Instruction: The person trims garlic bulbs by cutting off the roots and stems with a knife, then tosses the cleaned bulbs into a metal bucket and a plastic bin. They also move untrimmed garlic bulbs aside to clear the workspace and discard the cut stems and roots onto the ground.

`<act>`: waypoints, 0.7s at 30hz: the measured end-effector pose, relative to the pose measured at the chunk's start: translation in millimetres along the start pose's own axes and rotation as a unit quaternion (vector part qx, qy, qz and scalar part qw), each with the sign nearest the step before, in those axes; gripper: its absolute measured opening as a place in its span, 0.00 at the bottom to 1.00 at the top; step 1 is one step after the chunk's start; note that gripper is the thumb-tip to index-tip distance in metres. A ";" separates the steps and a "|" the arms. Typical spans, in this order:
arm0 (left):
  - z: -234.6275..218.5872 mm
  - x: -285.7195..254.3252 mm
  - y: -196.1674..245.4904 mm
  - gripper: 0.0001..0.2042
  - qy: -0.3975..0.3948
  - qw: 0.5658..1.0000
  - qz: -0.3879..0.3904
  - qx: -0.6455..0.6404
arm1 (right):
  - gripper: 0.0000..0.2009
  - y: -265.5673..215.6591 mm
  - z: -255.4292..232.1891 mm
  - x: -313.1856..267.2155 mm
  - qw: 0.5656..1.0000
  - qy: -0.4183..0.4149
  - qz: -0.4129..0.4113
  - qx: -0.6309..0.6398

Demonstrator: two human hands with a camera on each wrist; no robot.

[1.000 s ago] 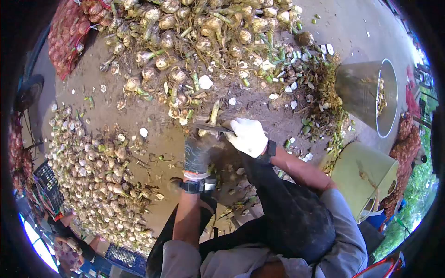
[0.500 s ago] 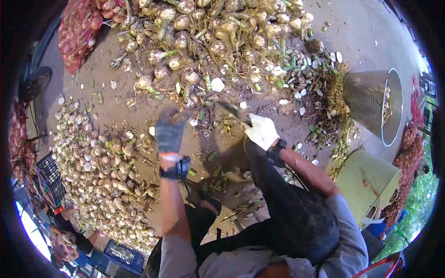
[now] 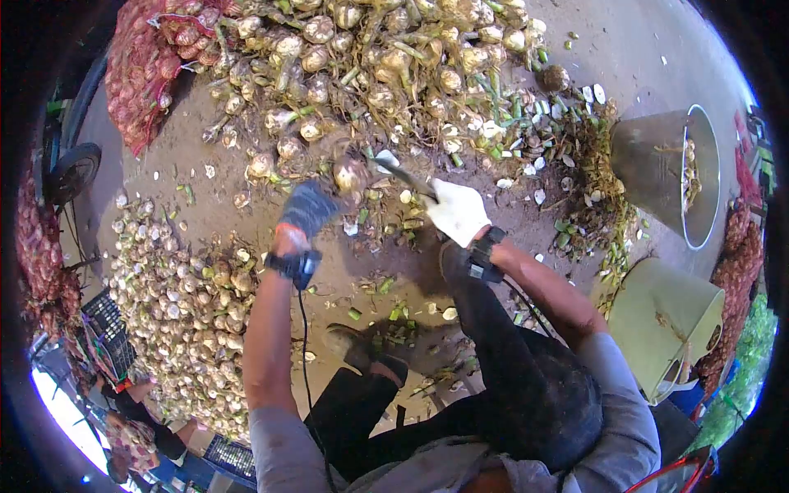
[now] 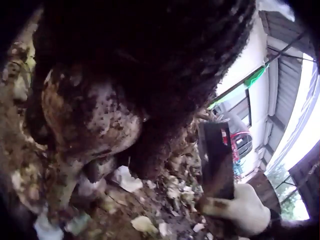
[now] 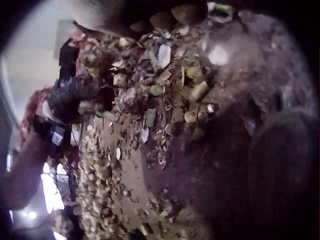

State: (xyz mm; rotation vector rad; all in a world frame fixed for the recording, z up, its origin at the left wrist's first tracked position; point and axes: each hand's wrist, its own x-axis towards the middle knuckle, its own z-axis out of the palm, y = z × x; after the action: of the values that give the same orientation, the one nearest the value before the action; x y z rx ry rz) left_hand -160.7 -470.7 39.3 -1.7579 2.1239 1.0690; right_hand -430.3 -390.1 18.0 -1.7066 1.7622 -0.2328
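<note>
In the head view we see the left hand (image 3: 311, 207) in a dark grey glove, reaching forward over the dirty ground (image 3: 337, 255). Its grip is closed round a garlic bulb (image 3: 352, 175), and the left wrist view shows us the dark fingers curled about the bulb's sides, with the stalk (image 4: 62, 185) hanging downward. The bulb is near the front edge of a large heap (image 3: 394, 62) of garlic that has roots and stalks on it. We see the right hand (image 3: 456, 212) in a white glove, its grip wrapped round the handle of a knife (image 3: 401, 174); the dark blade slants towards the bulb, and in the left wrist view a gap shows between them. Stalk pieces and pale slices (image 3: 538, 164) lie scattered beyond the right hand. To our left spreads a pile (image 3: 181, 304) of bulbs, mostly without long stalks, with a red net sack (image 3: 140, 78) of bulbs farther forward. To our right we find a metal bucket (image 3: 649, 160) tipped on its side and, nearer the person, a pale green tub (image 3: 662, 320). A shoe (image 3: 349, 345) rests on the ground between the forearms.
</note>
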 end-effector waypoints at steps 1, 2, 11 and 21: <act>12.3 -5.8 -3.0 0.22 0.021 0.998 0.057 -0.001 | 0.10 -4.0 3.8 2.3 0.994 0.056 -0.086 -0.029; 21.5 -14.7 -5.0 0.20 0.040 0.993 0.112 -0.001 | 0.09 -12.2 0.3 1.2 0.987 0.076 -0.135 -0.046; 46.0 -75.8 32.1 0.20 0.107 0.964 0.117 -0.215 | 0.04 -30.7 -20.4 -21.9 0.957 0.056 -0.253 -0.127; 37.8 -106.1 53.0 0.21 0.045 0.940 0.142 -0.308 | 0.07 7.1 -14.4 -8.5 0.958 0.001 -0.244 -0.154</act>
State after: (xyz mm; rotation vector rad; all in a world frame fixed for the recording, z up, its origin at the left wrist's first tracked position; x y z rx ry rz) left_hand -190.3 -362.3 92.7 -1.7772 2.3101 1.9395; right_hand -444.9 -385.7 27.9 -2.3569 1.4032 -0.1752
